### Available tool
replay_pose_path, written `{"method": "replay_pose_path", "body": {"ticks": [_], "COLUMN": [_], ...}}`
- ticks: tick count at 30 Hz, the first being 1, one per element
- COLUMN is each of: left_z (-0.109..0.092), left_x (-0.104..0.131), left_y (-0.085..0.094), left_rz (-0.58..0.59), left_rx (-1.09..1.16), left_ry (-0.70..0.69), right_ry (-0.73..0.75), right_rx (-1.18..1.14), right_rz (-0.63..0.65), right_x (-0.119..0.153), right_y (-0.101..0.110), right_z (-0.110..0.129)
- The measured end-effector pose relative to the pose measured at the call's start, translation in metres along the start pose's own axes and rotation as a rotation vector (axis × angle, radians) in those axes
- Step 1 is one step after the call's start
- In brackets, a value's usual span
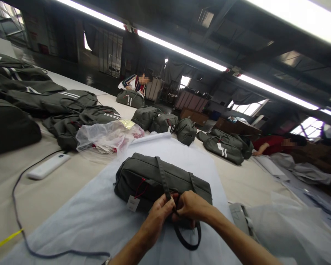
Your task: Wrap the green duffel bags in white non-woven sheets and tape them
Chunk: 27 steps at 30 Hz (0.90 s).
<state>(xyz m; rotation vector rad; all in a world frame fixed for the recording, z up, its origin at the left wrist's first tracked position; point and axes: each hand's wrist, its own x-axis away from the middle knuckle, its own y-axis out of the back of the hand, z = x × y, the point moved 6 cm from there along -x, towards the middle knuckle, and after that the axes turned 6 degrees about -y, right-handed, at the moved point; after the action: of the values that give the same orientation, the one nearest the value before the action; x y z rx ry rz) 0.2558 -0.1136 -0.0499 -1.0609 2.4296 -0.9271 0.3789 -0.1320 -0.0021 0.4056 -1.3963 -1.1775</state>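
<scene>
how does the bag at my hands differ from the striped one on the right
The handled duffel bag lies on a pale sheet; the striped duffel bag lies on the cream tabletop. No stripes show on the handled duffel bag; the striped duffel bag shows two. Both look dark grey-green.

Long ceiling lts [182, 50] on, bright windows [248, 108] bk rt, dk floor [92, 79] beyond lg cream table [5, 180].
</scene>
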Motion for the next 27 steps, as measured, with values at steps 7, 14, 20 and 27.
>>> {"method": "replay_pose_path", "body": {"ticks": [7, 14, 20, 27], "left_z": [-0.009, -0.005, 0.016, 0.029], "left_x": [0.002, 0.004, 0.002, 0.003], "left_y": [0.004, 0.027, 0.056, 0.073], "left_rz": [-0.017, -0.118, -0.179, -0.183], "left_rx": [-0.061, -0.065, -0.116, -0.139], "left_ry": [-0.053, -0.075, -0.115, -0.033], "right_ry": [0.019, 0.104, 0.136, 0.257], "right_rx": [-0.062, -0.187, -0.896, -0.610], "right_rz": [-0.263, -0.703, -0.557, -0.097], "right_x": [0.007, 0.025, -0.025, -0.043], "right_y": [0.004, 0.084, 0.173, 0.158], "right_z": [0.012, 0.022, 0.040, 0.061]}}
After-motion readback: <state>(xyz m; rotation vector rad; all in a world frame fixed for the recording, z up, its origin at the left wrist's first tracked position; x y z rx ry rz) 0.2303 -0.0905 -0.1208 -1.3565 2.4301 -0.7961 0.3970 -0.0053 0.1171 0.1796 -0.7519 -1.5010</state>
